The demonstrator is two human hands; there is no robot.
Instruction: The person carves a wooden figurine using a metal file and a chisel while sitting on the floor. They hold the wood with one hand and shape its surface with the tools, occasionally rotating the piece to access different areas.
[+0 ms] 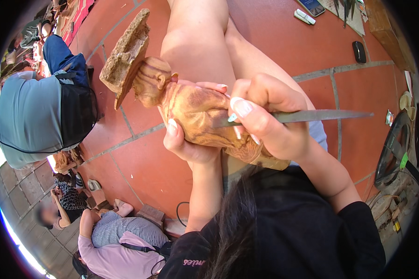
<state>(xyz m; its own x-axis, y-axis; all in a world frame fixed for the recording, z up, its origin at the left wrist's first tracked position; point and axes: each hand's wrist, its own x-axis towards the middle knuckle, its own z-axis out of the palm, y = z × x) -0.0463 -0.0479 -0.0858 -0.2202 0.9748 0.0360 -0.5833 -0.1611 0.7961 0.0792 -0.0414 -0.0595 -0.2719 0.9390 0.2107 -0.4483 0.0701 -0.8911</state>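
A carved wooden figure (198, 109) with a head, an ear and folded robe-like shapes lies across my lap, its head toward the upper left. Above its head a rough, bark-like slab (129, 53) juts out. My left hand (193, 146) grips the figure's body from below, thumb on the near side and fingertips showing on the far side. In my right hand (270, 116) is a grey tapered metal file (328, 115), pinched between thumb and fingers. Its narrow end points right; the other end rests on or just over the figure's side, and I cannot tell which.
Red floor tiles (139, 167) surround my bare legs. At the upper right lie a phone (312, 6), a small white object (304, 17), a black oval object (359, 51) and a wooden box (390, 32). A black round-framed object (392, 149) stands at right. Several people sit at left.
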